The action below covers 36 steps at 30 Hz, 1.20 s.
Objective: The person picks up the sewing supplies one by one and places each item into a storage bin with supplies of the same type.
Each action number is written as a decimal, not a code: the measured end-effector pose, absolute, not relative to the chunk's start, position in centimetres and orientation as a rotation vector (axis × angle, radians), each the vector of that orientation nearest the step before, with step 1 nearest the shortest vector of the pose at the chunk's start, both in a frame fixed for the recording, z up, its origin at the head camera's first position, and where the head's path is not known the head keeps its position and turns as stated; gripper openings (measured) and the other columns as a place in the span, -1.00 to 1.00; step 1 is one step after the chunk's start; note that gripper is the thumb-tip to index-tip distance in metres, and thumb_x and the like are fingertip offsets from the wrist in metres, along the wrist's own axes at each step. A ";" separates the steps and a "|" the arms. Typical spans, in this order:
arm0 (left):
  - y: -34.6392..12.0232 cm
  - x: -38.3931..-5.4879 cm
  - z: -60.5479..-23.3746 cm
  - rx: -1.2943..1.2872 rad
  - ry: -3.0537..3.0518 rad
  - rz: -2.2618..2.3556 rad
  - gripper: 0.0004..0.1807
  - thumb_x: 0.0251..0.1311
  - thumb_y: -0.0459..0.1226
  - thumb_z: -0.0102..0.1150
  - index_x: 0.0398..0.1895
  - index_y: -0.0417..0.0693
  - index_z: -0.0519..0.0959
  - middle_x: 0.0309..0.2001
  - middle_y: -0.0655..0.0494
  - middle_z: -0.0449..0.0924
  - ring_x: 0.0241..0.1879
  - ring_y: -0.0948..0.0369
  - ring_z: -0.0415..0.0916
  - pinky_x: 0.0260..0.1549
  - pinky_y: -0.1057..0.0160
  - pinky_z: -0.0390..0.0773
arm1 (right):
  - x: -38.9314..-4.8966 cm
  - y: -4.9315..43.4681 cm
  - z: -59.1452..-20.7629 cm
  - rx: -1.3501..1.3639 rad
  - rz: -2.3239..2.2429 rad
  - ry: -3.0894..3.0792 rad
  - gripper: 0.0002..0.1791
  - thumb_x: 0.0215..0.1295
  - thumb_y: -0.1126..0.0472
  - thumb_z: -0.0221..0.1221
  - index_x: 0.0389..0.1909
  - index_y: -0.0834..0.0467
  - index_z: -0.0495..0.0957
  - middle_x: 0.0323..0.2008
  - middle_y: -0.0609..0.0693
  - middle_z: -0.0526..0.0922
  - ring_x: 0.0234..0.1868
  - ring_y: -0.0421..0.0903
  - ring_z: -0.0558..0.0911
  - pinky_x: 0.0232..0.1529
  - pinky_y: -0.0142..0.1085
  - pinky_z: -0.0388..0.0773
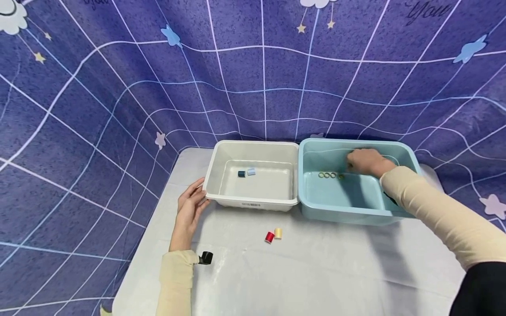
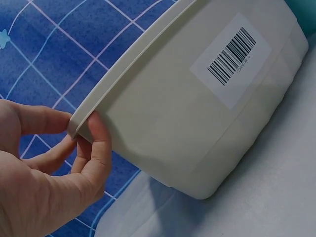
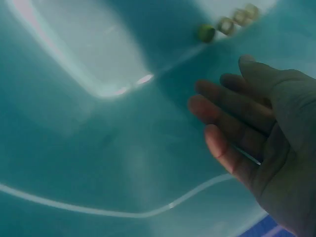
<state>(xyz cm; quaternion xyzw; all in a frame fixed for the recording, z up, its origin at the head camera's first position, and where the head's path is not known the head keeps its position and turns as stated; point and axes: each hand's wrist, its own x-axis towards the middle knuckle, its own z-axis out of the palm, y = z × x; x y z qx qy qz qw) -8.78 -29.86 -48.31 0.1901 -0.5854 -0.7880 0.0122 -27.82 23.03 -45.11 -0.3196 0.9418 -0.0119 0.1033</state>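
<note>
My left hand [image 1: 189,210] grips the near left corner of a white plastic bin [image 1: 233,202]. In the left wrist view its fingers and thumb [image 2: 100,143] pinch the bin's rim. My right hand [image 1: 367,161] is inside the light blue bin [image 1: 336,210], over its back part. Seen from the right wrist, that hand's fingers [image 3: 232,123] are loosely bent with nothing between them. Several small gold-coloured rings [image 1: 327,175] lie in a row on the blue bin's floor, left of the hand. One greenish ring [image 3: 206,33] is the closest to the fingertips.
A dark blue thread spool [image 1: 241,174] and a light blue spool [image 1: 251,171] lie inside the white bin. On the white table [image 1: 245,281] in front are a red spool [image 1: 269,237] and a yellow spool [image 1: 278,233]. Behind the bins hangs a purple curtain [image 1: 241,70].
</note>
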 end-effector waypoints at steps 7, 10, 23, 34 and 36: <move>-29.5 -8.9 -48.2 0.622 -1.799 -2.456 -0.43 0.47 -0.50 0.02 0.51 -0.08 0.40 0.24 -0.03 0.57 0.03 0.20 0.68 -0.08 0.32 0.73 | -26.7 24.5 -42.2 -0.886 -0.093 2.830 -0.92 0.27 0.12 0.39 -0.35 0.01 0.69 -0.39 -0.03 0.73 -0.40 -0.01 0.67 -0.34 0.07 0.66; -29.6 -9.0 -48.2 0.615 -1.801 -2.460 -0.43 0.47 -0.49 0.02 0.51 -0.08 0.39 0.27 -0.06 0.54 0.07 0.19 0.67 -0.06 0.32 0.73 | -25.8 24.9 -41.3 -0.887 -0.103 2.864 -0.90 0.30 0.10 0.38 -0.34 0.02 0.68 -0.40 -0.02 0.73 -0.42 -0.01 0.66 -0.40 0.06 0.63; -29.6 -8.9 -48.2 0.612 -1.802 -2.454 -0.44 0.48 -0.50 -0.01 0.51 -0.07 0.40 0.25 -0.03 0.54 0.04 0.21 0.66 -0.02 0.29 0.73 | -20.5 25.4 -38.7 -0.830 -0.349 2.960 -0.82 0.44 0.07 0.30 -0.09 0.07 0.71 -0.25 0.04 0.84 -0.23 0.09 0.80 -0.23 0.13 0.68; -29.5 -9.0 -48.4 0.601 -1.792 -2.455 -0.44 0.48 -0.50 0.01 0.51 -0.11 0.39 0.23 -0.03 0.57 0.02 0.21 0.69 -0.04 0.30 0.74 | -15.0 26.1 -39.5 -0.687 -0.616 3.175 -0.79 0.45 0.09 0.30 -0.03 0.10 0.68 -0.30 0.11 0.83 -0.31 0.11 0.80 -0.29 0.09 0.67; -29.4 -9.0 -48.4 0.600 -1.785 -2.458 -0.43 0.47 -0.50 0.01 0.52 -0.12 0.39 0.20 -0.01 0.59 -0.01 0.22 0.69 -0.06 0.30 0.74 | -14.0 26.3 -39.7 -0.628 -0.654 3.210 -0.77 0.46 0.10 0.29 0.00 0.12 0.67 -0.32 0.14 0.82 -0.33 0.12 0.79 -0.36 0.05 0.64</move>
